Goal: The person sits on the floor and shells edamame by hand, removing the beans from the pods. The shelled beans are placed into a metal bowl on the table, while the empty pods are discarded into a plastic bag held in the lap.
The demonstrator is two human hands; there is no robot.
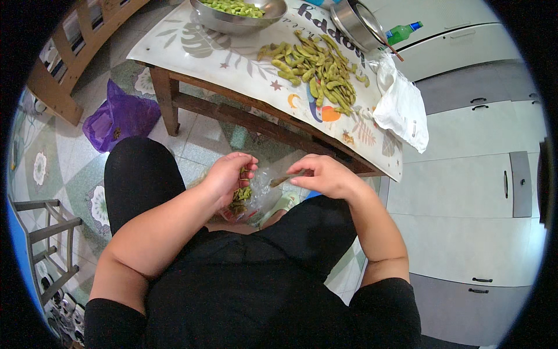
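You are sitting over a tiled floor [200, 139] with green and white shapes and flower patterns, and a low wooden worktop [244, 119] with a leafy printed cloth [232, 55] stands in front of you. On your right you see pale grey and white cabinets [459, 186] with small dark handles, and on your left a wooden shelf [70, 52] and a grey metal stool [49, 244]. A purple plastic bag [119, 119] lies on the floor near the worktop's leg, and soft even light fills the room.
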